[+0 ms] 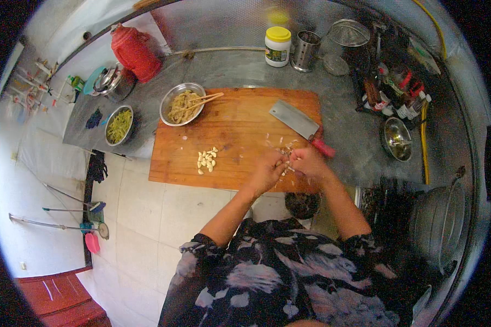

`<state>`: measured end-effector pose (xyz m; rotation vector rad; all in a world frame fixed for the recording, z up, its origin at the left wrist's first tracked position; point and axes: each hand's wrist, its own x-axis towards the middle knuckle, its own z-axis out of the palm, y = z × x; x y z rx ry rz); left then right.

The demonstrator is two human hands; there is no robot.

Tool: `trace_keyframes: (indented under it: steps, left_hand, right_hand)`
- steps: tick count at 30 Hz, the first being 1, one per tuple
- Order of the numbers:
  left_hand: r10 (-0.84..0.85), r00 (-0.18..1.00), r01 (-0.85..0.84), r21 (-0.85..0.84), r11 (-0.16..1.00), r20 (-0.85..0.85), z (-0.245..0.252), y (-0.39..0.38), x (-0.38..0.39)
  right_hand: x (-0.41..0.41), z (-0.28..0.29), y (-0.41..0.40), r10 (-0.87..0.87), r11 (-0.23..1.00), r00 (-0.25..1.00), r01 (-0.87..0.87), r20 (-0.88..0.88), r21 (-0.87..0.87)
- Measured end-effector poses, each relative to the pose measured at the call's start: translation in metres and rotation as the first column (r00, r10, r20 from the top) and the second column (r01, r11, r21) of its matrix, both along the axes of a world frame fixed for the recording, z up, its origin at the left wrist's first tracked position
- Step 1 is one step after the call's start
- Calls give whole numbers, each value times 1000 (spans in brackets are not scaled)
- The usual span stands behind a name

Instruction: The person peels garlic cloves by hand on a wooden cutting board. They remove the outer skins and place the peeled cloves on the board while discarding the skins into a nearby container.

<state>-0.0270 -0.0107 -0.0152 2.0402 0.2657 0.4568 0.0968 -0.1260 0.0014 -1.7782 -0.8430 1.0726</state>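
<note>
Both of my hands meet over the near right part of a wooden cutting board (229, 135). Between the pinched fingertips of my left hand (269, 171) and my right hand (309, 162) is a small pale piece that looks like a garlic clove (287, 163), mostly covered by the fingers. Scraps of garlic skin (281, 139) lie scattered around the hands. To the left, a small pile of peeled garlic cloves (206, 159) rests on the board. A cleaver (294, 118) lies just beyond my right hand, its red handle towards me.
A metal bowl of food with chopsticks (182, 110) sits at the board's far left corner. Further left is a bowl of green strips (120, 126). A yellow-lidded jar (278, 47) and a metal utensil holder (306, 51) stand behind. Bottles (405, 98) and another metal bowl (397, 139) are right.
</note>
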Motion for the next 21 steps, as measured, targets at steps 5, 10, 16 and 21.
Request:
trace_keyframes:
  steps: [5, 10, 16, 21]
  left_hand:
    - [-22, 1000, 24, -89, 996, 17, 0, -1, -1]
    - [1, 1000, 0, -58, 998, 3, 2, -2, -5]
    - [36, 999, -37, 11, 999, 35, -1, -4, -4]
    - [70, 989, -82, 96, 992, 128, -15, -6, -1]
  right_hand:
    - [-3, -7, 1, -5, 995, 1000, 4, 9, 100]
    - [-2, -17, 6, -24, 999, 996, 26, -86, 22]
    - [-5, -23, 5, -118, 993, 974, 121, -192, 4]
    - [-10, -16, 5, -157, 986, 960, 164, -231, 9]
